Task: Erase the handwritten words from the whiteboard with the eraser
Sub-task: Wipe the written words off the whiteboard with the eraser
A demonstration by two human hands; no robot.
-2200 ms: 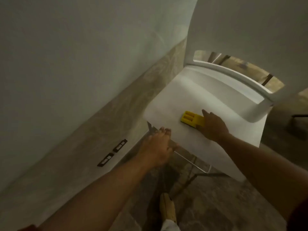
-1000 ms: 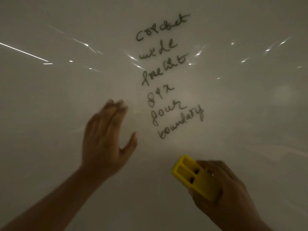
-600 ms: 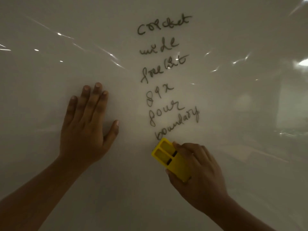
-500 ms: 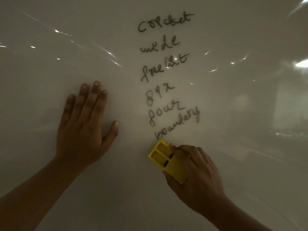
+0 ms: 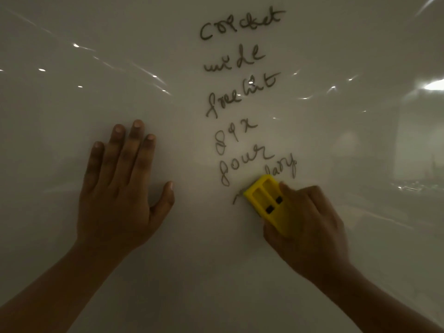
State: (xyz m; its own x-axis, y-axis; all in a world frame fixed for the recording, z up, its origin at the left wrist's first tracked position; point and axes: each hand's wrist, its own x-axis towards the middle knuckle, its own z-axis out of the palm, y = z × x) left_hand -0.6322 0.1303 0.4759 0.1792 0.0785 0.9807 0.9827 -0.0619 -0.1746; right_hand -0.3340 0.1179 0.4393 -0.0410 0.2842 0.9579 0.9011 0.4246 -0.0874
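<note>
The right hand (image 5: 310, 227), fingers closed on the yellow eraser (image 5: 266, 200), has slid up onto the bottom word (image 5: 286, 168), wiping its middle (ends remain). The left hand (image 5: 120, 188) stays flat, fingers spread, holding nothing; five words (image 5: 240, 92) above are untouched.

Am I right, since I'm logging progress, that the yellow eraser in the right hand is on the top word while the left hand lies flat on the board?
Not quite. The head view shows the yellow eraser, held in the right hand, on the bottom word, not the top one. The left hand does lie flat on the whiteboard.
</note>
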